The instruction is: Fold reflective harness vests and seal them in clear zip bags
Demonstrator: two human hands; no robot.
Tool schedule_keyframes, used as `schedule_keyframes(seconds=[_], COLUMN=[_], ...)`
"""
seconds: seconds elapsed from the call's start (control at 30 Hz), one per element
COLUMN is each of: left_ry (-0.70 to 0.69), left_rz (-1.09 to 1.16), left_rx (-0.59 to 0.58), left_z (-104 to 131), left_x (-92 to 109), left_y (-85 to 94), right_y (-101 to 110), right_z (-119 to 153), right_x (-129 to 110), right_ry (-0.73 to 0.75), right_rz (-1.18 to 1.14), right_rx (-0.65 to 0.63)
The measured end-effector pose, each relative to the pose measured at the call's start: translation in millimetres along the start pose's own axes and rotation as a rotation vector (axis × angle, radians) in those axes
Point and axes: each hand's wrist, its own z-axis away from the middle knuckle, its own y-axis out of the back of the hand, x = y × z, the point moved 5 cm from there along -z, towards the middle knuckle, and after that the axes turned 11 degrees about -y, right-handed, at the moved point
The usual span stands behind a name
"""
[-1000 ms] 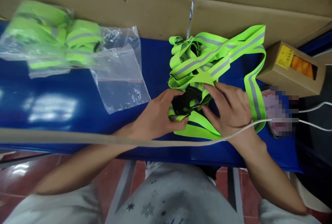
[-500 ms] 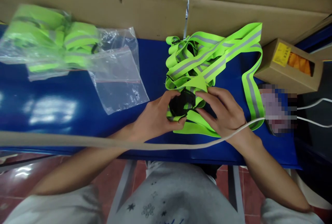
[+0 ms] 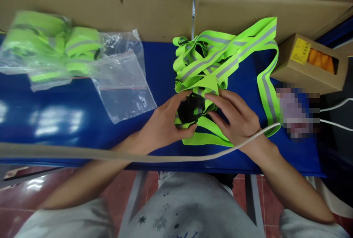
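Clamps a black, buckle-like piece [image 3: 190, 108] in the curled fingers and thumb of the left hand [image 3: 161, 124], its detail too dark to make out. Seems to pinch, between thumb and forefinger of the right hand [image 3: 239, 116], a short fold of green strap [image 3: 237, 60] just right of that piece. Works at the near side of the strap's loose heap on the blue table [image 3: 160, 69], with one long loop out to the right past the wrist. Has clear bags [image 3: 127, 98] to the left and bagged bundles [image 3: 41, 32] farther left. Could twist the fold, judging by the uneven angles of the two grips. Could also drag the heap by its crossed loops, catch the white cable [image 3: 215, 156] nearby, or lose the black piece through too light a squeeze.
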Motion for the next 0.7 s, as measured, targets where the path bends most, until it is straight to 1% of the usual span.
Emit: schedule_keyframes(seconds=[0.13, 0.37, 0.6, 0.7], left_ry=[-0.037, -0.054, -0.173, -0.147], left_rz=[-0.038, -0.093, -0.099, -0.070], left_rx=[0.036, 0.005, 0.028, 0.051], left_z=[-1, 1, -1, 0], left_x=[4, 5, 4, 0], left_y=[5.1, 5.9, 4.4, 2.6], right_y=[0, 7, 9, 10], right_z=[-1, -4, -3, -3], right_x=[-3, -8, -9, -12], right_ry=[-0.010, -0.062, -0.056, -0.049], right_rz=[-0.019, -0.112, -0.179, -0.220], right_rx=[0.018, 0.062, 0.067, 0.061])
